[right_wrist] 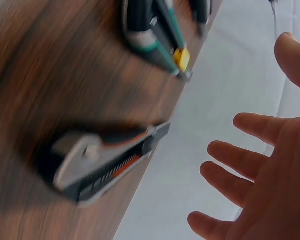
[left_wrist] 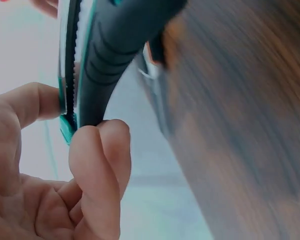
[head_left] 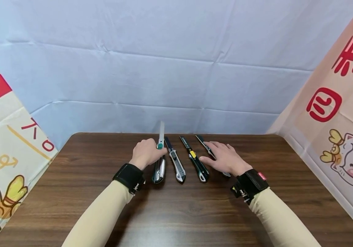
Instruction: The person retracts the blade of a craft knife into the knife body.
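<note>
Now four utility knives lie side by side on the wooden surface (head_left: 87,192).
Left hand (head_left: 145,152) pinches the teal-slider knife (head_left: 159,164), its blade extended; beside it lie a grey knife (head_left: 176,164) and a yellow-slider knife (head_left: 196,161); right hand (head_left: 226,157), fingers spread, hovers over the orange-accented knife (right_wrist: 102,160).

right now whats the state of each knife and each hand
leftmost knife: blade extended, far end tilted up off the table
second knife: flat on the table, untouched
yellow-slider knife: flat on the table, untouched
rightmost knife: on the table, partly under the right hand
left hand: grips the leftmost knife
right hand: fingers straight, holding nothing
</note>
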Tool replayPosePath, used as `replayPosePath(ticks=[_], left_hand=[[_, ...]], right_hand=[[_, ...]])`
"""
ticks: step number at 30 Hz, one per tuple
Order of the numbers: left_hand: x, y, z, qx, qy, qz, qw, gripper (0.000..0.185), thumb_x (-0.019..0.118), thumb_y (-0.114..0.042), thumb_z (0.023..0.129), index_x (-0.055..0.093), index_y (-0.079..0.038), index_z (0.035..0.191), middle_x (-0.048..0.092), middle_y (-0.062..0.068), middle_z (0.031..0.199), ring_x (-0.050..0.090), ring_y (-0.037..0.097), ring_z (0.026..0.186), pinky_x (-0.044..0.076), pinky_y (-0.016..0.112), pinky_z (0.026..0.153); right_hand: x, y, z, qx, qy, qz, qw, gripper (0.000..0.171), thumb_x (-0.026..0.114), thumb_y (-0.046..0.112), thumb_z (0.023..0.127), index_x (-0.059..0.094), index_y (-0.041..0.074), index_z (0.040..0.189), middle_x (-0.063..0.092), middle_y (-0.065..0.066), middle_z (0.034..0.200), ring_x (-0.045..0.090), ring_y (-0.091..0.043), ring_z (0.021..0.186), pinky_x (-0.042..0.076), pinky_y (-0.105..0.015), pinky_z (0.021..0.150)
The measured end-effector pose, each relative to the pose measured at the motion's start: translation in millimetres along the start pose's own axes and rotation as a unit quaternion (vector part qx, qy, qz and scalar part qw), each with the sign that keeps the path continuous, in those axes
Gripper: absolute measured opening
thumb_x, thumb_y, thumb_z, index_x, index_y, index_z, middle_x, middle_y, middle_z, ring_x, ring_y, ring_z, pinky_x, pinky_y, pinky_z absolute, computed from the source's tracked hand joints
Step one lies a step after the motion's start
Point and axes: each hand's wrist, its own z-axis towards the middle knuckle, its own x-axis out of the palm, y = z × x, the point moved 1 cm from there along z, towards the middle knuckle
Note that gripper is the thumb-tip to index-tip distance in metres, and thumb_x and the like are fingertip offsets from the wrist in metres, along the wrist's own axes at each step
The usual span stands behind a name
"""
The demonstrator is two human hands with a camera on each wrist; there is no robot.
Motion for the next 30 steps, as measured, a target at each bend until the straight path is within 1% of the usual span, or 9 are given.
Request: replayPosePath(ticks=[2, 4, 11, 14, 17, 21, 25, 27, 30], left_hand=[[-1.6, -5.8, -3.3, 0.015, -0.007, -0.017, 0.9997, 0.041, 0.058, -0.042, 0.086, 0.041, -0.017, 0.059, 0.032, -0.004, 0.052, 0.035, 0.015, 0.048, 0.022, 0.024, 0.042], [-3.3, -12.1, -7.2, 0.028, -0.013, -0.027, 0.9992, 0.04, 0.058, -0.043, 0.087, 0.042, -0.016, 0.062, 0.032, -0.004, 0.053, 0.035, 0.015, 0.048, 0.022, 0.025, 0.043], [-3.6, -30.0, -16.5, 0.048, -0.047, -0.056, 0.9962, 0.036, 0.059, -0.047, 0.088, 0.056, -0.012, 0.085, 0.052, 0.001, 0.065, 0.05, 0.019, 0.057, 0.034, 0.027, 0.047], [-1.5, -34.4, -18.1, 0.05, -0.062, -0.07, 0.9943, 0.037, 0.059, -0.049, 0.089, 0.057, -0.012, 0.09, 0.056, 0.003, 0.069, 0.052, 0.02, 0.058, 0.038, 0.028, 0.048], [0.9, -36.7, -18.8, 0.052, -0.073, -0.081, 0.9926, 0.038, 0.059, -0.05, 0.089, 0.057, -0.012, 0.091, 0.057, 0.004, 0.069, 0.052, 0.02, 0.058, 0.039, 0.028, 0.049], [4.5, -37.9, -18.5, 0.052, -0.084, -0.084, 0.9915, 0.04, 0.059, -0.051, 0.089, 0.057, -0.011, 0.091, 0.056, 0.003, 0.069, 0.052, 0.019, 0.057, 0.039, 0.027, 0.049], [8.0, -38.9, -18.2, 0.048, -0.09, -0.093, 0.9904, 0.041, 0.059, -0.052, 0.089, 0.057, -0.011, 0.092, 0.056, 0.003, 0.068, 0.052, 0.019, 0.057, 0.039, 0.028, 0.049], [9.7, -39.5, -18.0, 0.045, -0.09, -0.1, 0.9898, 0.042, 0.059, -0.052, 0.089, 0.057, -0.011, 0.093, 0.055, 0.003, 0.068, 0.052, 0.019, 0.057, 0.038, 0.028, 0.049], [12.0, -40.3, -17.6, 0.042, -0.09, -0.11, 0.9889, 0.043, 0.058, -0.053, 0.089, 0.057, -0.011, 0.093, 0.054, 0.003, 0.068, 0.051, 0.019, 0.057, 0.037, 0.028, 0.049]], right_hand=[[0, 6, 0, -0.013, -0.003, 0.005, 1.0, 0.074, 0.045, 0.062, 0.096, 0.036, 0.013, 0.151, 0.041, -0.018, 0.152, 0.037, -0.039, 0.14, 0.022, -0.068, 0.113], [1, 13, 1, -0.021, -0.001, 0.011, 1.0, 0.074, 0.045, 0.062, 0.096, 0.036, 0.014, 0.151, 0.041, -0.018, 0.152, 0.037, -0.037, 0.141, 0.023, -0.066, 0.115], [4, 38, 4, -0.065, 0.005, 0.058, 0.996, 0.07, 0.046, 0.058, 0.097, 0.039, 0.012, 0.149, 0.045, -0.014, 0.15, 0.042, -0.033, 0.139, 0.033, -0.058, 0.114], [7, 45, 5, -0.08, 0.017, 0.094, 0.992, 0.067, 0.046, 0.055, 0.098, 0.04, 0.011, 0.148, 0.046, -0.011, 0.15, 0.044, -0.03, 0.138, 0.037, -0.053, 0.113], [10, 52, 5, -0.088, 0.028, 0.138, 0.986, 0.063, 0.048, 0.052, 0.099, 0.042, 0.011, 0.147, 0.051, -0.011, 0.145, 0.052, -0.027, 0.131, 0.045, -0.048, 0.106], [13, 60, 6, -0.105, 0.038, 0.191, 0.975, 0.056, 0.05, 0.044, 0.1, 0.047, 0.008, 0.143, 0.065, -0.009, 0.127, 0.064, -0.021, 0.111, 0.053, -0.042, 0.094], [16, 64, 8, -0.106, 0.048, 0.231, 0.966, 0.048, 0.052, 0.037, 0.101, 0.05, 0.007, 0.139, 0.071, -0.001, 0.109, 0.066, -0.01, 0.097, 0.055, -0.031, 0.084], [18, 65, 9, -0.105, 0.054, 0.252, 0.961, 0.044, 0.054, 0.034, 0.101, 0.053, 0.007, 0.134, 0.072, -0.001, 0.104, 0.067, -0.012, 0.091, 0.054, -0.029, 0.079], [22, 66, 11, -0.105, 0.071, 0.288, 0.949, 0.029, 0.055, 0.031, 0.101, 0.057, 0.008, 0.119, 0.071, -0.009, 0.091, 0.068, -0.023, 0.081, 0.055, -0.029, 0.07]])
